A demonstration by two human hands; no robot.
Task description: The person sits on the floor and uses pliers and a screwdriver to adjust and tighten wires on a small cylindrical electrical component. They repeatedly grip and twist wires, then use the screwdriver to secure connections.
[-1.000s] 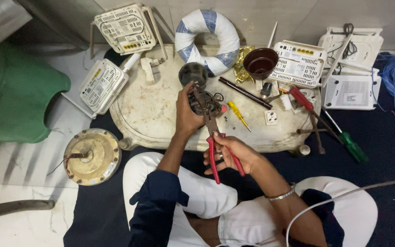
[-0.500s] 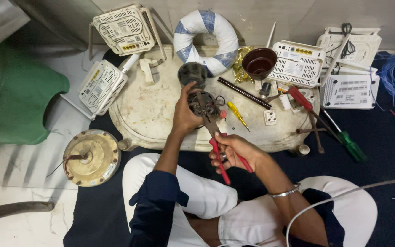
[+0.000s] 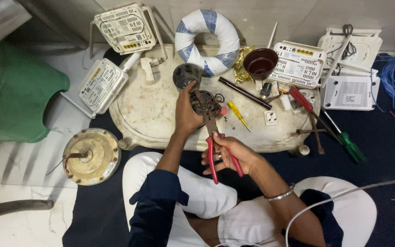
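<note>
At the centre of the frame the left hand [image 3: 186, 116] closes its fingers round a small dark round metal part with wires [image 3: 205, 103], hiding most of its near side; what the part is cannot be made out. It is held just above the dirty white oval tray table [image 3: 154, 110]. The right hand [image 3: 234, 153], just below centre, wraps its fingers round the handles of the red-handled pliers [image 3: 213, 146], whose nose reaches the part; whether the tips bite on it is too small to tell. The dark brown round bowl [image 3: 260, 63] in the upper middle shows only shadow inside. A dark perforated round cup [image 3: 187, 74] stands beside the left hand's fingertips, its contents unclear. A yellow-handled screwdriver [image 3: 237, 114] lies right of the part. At lower left a cream round metal motor housing [image 3: 90, 156] sits on the floor
</note>
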